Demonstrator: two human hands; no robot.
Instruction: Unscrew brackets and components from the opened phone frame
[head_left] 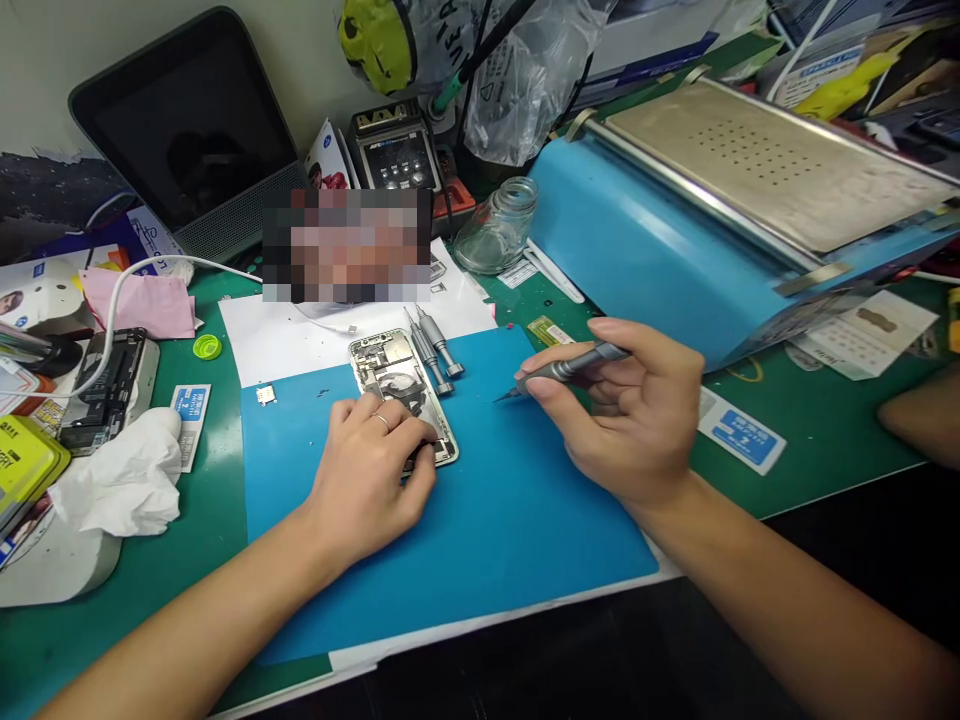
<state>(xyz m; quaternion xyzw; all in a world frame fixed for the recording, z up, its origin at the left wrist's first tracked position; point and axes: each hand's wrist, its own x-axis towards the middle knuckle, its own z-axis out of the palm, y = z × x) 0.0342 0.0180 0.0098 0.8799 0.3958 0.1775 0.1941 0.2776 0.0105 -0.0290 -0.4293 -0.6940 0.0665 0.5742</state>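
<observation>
An opened smartphone point(390, 362), its inner parts exposed, lies on a blue work mat point(480, 560). My left hand point(379, 460) rests over its lower half, fingers bent and closed on it; a ring is on one finger. The hand hides part of the phone's lower left side. To the right, my right hand point(637, 410) grips a grey precision screwdriver point(566, 368) in a pinch, its thin tip pointing left above the mat, apart from the phone. Two more grey screwdrivers point(435, 345) lie just beyond the phone. A small metal part point(266, 395) sits near the mat's left edge.
A blue machine with a metal plate point(780, 160) fills the back right, beside a glass jar point(499, 225). On the left are another opened phone point(112, 385), crumpled tissue point(124, 475) and a white cable point(116, 285). A dark-screened display point(184, 120) stands behind.
</observation>
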